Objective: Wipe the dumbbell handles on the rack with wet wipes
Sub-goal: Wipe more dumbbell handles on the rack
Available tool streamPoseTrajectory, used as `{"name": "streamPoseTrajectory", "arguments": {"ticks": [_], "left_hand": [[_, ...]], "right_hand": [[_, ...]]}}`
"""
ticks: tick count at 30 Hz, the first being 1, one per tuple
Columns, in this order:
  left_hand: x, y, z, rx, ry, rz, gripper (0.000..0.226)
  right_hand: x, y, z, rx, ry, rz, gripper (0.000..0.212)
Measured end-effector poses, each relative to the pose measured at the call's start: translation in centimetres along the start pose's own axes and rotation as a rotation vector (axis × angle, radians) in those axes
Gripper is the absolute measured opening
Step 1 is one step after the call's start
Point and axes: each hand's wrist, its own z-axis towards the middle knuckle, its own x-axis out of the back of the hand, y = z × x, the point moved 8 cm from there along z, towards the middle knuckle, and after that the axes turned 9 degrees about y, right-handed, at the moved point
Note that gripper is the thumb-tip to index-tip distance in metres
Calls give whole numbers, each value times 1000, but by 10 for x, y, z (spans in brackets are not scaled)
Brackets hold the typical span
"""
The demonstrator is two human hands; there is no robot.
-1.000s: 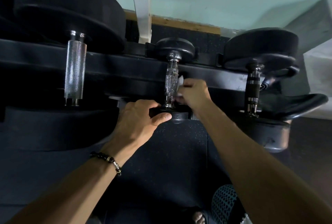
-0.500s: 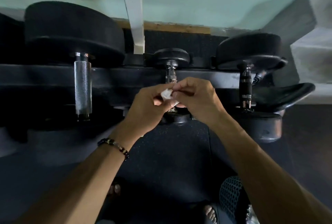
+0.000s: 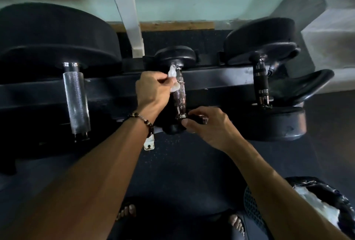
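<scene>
Three dumbbells sit on the black rack (image 3: 221, 78), handles running near-to-far. Middle dumbbell handle (image 3: 180, 95) is the one being worked: knurled chrome, long axis pointing away from the person, far head up by the wall, near head at the rack's front edge.

Left hand (image 3: 151, 91) pinches a crumpled wet wipe (image 3: 172, 80) between thumb and fingertips, fingers curled round it. Wipe touches the left side of the handle at its far end, just below the far head. Hand lies directly left of the handle, so the stroke likely runs along the axis, far to near, toward the person.

Right hand (image 3: 209, 124) is at the near end, fingers and thumb curled onto the near dumbbell head (image 3: 174, 127), looks like steadying it. Grip partly in shadow, so how firm it is cannot be told.

Left hand is nearer the part to be wiped; right is below it on the same axis and would be in the path if the wipe comes all the way down.

Large dumbbell handle (image 3: 75, 97) to the left and the black-gripped dumbbell handle (image 3: 260, 84) to the right are well apart from both hands, not touched now. Judgement: wiping of the middle handle is mid-step, others possibly pending.

Beaded bracelet (image 3: 142, 119) on the left wrist. Mesh bin (image 3: 253, 207) with a dark liner near right, on the floor.
</scene>
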Motion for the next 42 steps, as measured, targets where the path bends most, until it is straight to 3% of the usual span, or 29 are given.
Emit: {"name": "streamPoseTrajectory", "arguments": {"ticks": [3, 7, 10, 14, 16, 19, 21, 23, 26, 29, 32, 34, 38, 42], "left_hand": [[-2, -7, -20, 24, -92, 3, 12], [5, 23, -13, -118, 125, -12, 10], [3, 31, -7, -118, 199, -25, 8], [1, 20, -26, -115, 62, 80, 3], [-2, 17, -36, -138, 7, 127, 11], [0, 23, -24, -149, 100, 89, 23], [0, 27, -9, -116, 183, 64, 23], [-2, 19, 4, 25, 229, -53, 24], [-11, -11, -8, 270, 102, -160, 11], [-19, -21, -31, 366, -65, -205, 9], [-29, -12, -12, 521, 17, -509, 28], [-38, -5, 4, 515, 53, -632, 31], [-36, -10, -24, 472, -68, -444, 8], [-33, -26, -52, 484, -246, -408, 15]], "right_hand": [[1, 4, -2, -10, 38, 58, 16], [-1, 4, -1, 17, 27, 2, 30], [-2, 7, 2, 27, 16, -10, 33], [-4, 10, 3, 35, -5, 12, 35], [-3, 10, 3, 31, -27, 15, 35], [-2, 15, 6, 25, -49, 32, 34], [-2, 17, 7, 32, -43, 52, 34], [-2, 18, 8, 40, -33, 44, 34], [-3, 18, 9, 62, -44, 43, 29], [3, 23, 9, 43, -68, 95, 12], [9, 29, 9, 21, -77, 126, 23], [14, 33, 7, -11, -64, 175, 29], [16, 32, 5, -91, -85, 176, 10], [5, 30, 10, -162, -32, 27, 49]]}}
